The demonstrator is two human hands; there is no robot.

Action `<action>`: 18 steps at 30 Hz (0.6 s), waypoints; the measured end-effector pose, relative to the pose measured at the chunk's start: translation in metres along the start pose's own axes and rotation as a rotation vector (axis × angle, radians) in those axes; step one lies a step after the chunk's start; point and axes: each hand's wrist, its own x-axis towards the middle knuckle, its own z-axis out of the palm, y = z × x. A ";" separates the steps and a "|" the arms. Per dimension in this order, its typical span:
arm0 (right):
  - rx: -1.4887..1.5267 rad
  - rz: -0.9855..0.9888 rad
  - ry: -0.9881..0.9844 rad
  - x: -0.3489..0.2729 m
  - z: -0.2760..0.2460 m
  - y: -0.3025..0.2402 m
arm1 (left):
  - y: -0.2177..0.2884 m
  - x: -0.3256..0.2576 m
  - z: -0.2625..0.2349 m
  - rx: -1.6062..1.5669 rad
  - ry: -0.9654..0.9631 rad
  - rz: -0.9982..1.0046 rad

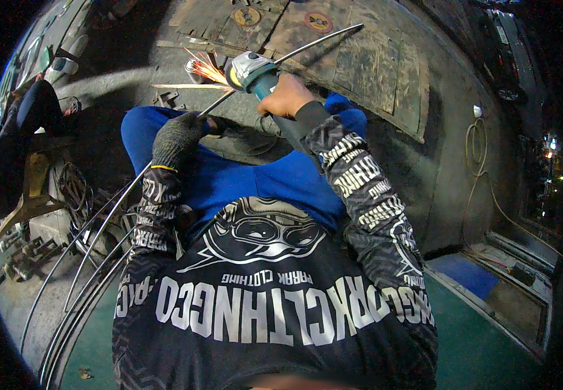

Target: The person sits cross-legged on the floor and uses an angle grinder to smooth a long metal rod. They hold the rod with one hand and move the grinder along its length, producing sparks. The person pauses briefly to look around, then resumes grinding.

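Observation:
My left hand (177, 142), in a dark knitted glove, is closed around a long thin metal rod (320, 44). The rod slants from the lower left, through that hand and past the grinder, to the upper right. My bare right hand (289, 97) grips a teal angle grinder (266, 84) with a silver head. Orange sparks (208, 68) fly to the left from the grinder's disc, which is at the rod in front of my knees. The exact contact point is hidden by the grinder head. Beneath my hands are my blue-clad legs.
A worn wooden sheet (385, 78) lies ahead, with two round discs (247, 16) on its far part. Another person's leg (38, 107) is at left. Long rods (89, 286) and a pile of metal parts (28, 260) lie lower left. A coiled cable (476, 149) is at right.

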 end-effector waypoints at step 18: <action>-0.101 0.174 0.007 0.026 -0.041 0.040 | -0.008 0.002 0.000 0.064 -0.030 -0.058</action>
